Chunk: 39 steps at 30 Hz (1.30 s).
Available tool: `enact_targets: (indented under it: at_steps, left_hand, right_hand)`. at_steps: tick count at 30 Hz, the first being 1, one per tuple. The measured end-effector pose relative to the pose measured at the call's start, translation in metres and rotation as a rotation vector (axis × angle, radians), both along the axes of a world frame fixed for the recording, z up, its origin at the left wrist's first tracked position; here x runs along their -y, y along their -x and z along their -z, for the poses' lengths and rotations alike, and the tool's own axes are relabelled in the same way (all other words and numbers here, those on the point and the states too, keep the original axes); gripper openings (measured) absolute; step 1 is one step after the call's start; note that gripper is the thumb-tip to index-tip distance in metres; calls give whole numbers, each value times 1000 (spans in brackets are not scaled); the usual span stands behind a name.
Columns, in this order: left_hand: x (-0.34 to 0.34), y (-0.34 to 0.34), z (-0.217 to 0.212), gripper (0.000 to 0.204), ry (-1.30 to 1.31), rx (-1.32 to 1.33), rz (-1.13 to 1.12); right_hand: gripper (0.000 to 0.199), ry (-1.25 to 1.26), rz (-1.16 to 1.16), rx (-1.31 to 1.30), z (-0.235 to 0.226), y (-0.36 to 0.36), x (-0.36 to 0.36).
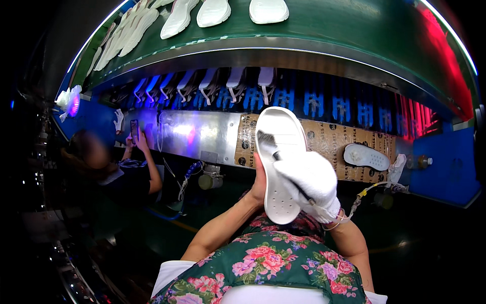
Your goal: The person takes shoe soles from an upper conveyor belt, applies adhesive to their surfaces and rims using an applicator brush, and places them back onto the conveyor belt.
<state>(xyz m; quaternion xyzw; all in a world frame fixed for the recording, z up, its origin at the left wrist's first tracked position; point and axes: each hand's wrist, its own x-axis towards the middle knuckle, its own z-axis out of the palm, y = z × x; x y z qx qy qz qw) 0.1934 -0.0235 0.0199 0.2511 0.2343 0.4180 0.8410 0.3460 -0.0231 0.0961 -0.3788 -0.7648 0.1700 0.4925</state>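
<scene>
A white shoe sole (281, 202) with small holes at its near end is held upright in front of me. My left hand (259, 180), bare, grips its left edge from behind, most of its fingers hidden. In a white glove, my right hand (313, 180) is closed round the dark handle of a brush (266, 140). The brush's bristles touch the sole's inner face in its upper half. A thin tube runs along my right wrist to the brush's rear end.
Cardboard (324, 133) covers the bench ahead, with another sole (367, 156) lying at its right. Beyond it, sandals hang on a rack (238, 83). White soles lie on the green upper belt (324, 23). A bottle (420, 161) stands far right. At left, a person (116, 167) holds a phone.
</scene>
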Motion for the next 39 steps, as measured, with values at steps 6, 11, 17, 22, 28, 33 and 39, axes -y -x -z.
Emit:
enact_targets:
  at_steps: [6, 11, 17, 22, 28, 33, 39]
  left_hand:
    - [-10, 21, 4, 106, -52, -21, -16]
    - [-26, 24, -8, 106, -56, -158, -27]
    - [-41, 29, -2, 108, -3, -50, -199]
    - [-50, 32, 7, 121, 22, 166, -16]
    - [-53, 32, 1, 126, 23, 369, 14]
    - [-65, 40, 8, 119, 60, 697, 82]
    - [-75, 45, 12, 121, 5, 616, 103]
  right_hand:
    - [24, 192, 41, -217, -4, -2, 1]
    - [37, -15, -83, 36, 4, 9, 1]
    - [26, 139, 13, -94, -6, 8, 3]
    - [33, 156, -64, 23, 8, 16, 14]
    - [34, 22, -50, -74, 15, 18, 10]
    - [36, 55, -191, -173, 12, 25, 17]
    - [39, -44, -161, -64, 20, 27, 18]
